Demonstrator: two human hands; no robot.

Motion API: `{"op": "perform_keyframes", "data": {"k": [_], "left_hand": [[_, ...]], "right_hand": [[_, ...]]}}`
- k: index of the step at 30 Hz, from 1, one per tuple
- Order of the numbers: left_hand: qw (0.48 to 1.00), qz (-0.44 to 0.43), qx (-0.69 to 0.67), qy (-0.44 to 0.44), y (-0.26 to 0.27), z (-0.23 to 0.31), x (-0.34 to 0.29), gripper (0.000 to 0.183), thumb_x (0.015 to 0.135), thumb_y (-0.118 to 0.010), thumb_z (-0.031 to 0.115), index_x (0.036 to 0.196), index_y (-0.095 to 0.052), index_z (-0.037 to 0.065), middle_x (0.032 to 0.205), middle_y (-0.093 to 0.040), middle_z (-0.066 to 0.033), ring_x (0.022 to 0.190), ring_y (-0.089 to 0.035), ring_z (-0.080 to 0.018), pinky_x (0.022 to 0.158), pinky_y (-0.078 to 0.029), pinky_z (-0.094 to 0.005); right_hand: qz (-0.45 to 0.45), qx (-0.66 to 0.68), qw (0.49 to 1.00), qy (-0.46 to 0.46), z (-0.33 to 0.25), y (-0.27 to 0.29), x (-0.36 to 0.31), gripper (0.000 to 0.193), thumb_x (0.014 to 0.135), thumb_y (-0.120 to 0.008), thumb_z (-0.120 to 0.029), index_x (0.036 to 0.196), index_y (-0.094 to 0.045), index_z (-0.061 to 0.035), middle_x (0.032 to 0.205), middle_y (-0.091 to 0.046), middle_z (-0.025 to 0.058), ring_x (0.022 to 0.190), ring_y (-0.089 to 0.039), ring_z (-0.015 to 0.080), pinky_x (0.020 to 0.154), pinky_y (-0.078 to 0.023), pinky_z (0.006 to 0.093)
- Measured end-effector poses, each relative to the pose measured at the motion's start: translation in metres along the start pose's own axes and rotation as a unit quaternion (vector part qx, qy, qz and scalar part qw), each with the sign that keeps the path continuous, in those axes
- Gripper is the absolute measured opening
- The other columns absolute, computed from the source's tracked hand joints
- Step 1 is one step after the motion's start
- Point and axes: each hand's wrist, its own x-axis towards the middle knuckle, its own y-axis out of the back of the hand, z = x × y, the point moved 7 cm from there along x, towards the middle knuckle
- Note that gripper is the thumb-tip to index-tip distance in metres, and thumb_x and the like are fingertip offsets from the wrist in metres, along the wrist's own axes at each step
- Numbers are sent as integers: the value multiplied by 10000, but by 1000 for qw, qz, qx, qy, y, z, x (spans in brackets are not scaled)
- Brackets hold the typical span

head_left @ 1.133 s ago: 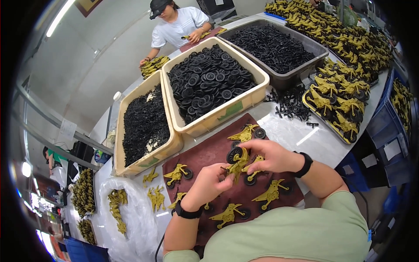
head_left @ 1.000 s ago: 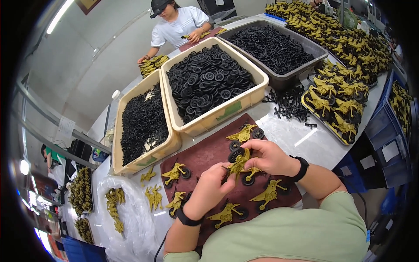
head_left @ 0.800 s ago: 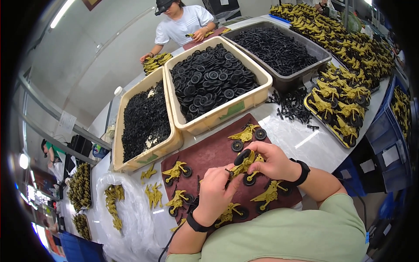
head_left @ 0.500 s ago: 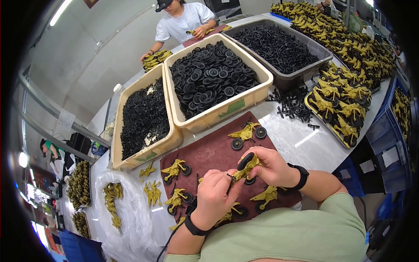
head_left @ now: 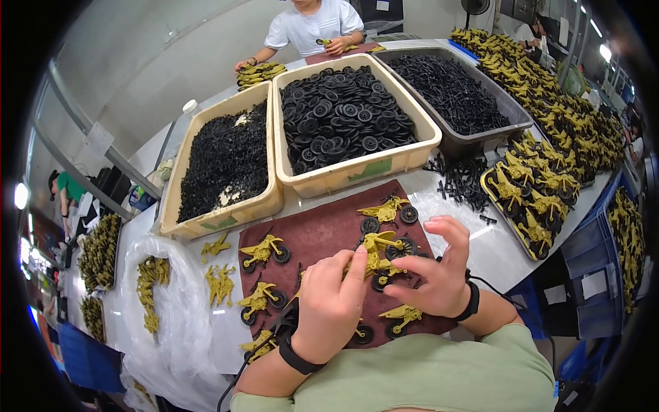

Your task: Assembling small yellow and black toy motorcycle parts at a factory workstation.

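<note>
My left hand (head_left: 328, 299) is closed on a yellow toy motorcycle (head_left: 376, 242) above the dark red cloth (head_left: 312, 230). A black spoked wheel (head_left: 401, 248) shows at the side of that motorcycle facing my right hand. My right hand (head_left: 443, 281) is open beside it, index finger raised and thumb apart, the other fingertips close to the wheel. Around my hands on the cloth lie several more toy motorcycles with black wheels, one at the far side (head_left: 386, 209) and one at the left (head_left: 264, 253). My left fingers partly hide the held motorcycle.
Behind the cloth stand a cream bin (head_left: 429, 145) of black wheels, another cream bin (head_left: 273, 204) of small black parts and a dark grey bin (head_left: 525, 122). Yellow bodies lie in a clear plastic bag (head_left: 185, 329). A yellow tray (head_left: 518, 240) holds motorcycles. A co-worker (head_left: 316, 27) sits opposite.
My right hand has let go of the motorcycle and opened, its index finger lifting away. My left hand still holds the motorcycle, now turned so the spoked wheel shows.
</note>
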Motion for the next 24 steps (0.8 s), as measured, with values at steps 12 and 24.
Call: {"op": "perform_keyframes", "data": {"k": [12,24], "left_hand": [[998,-3,16,-68,-8,12,-7,449,717,-626,41,1154,-619,-59,1040,-594,-180,858,-581,-274,708,-487,-376],[995,-24,-59,-73,-5,3,-4,420,698,-669,-5,1107,-617,-81,1055,-628,-192,831,-614,-281,698,-500,-366]], "right_hand": [[27,83,996,-32,-3,-11,-21,259,606,-801,-4,801,-656,-94,1228,-449,169,1146,-408,389,903,-400,469],[-22,95,995,-9,-5,-12,0,248,628,-821,-92,822,-669,-59,1257,-507,150,1131,-466,363,897,-419,453]]}}
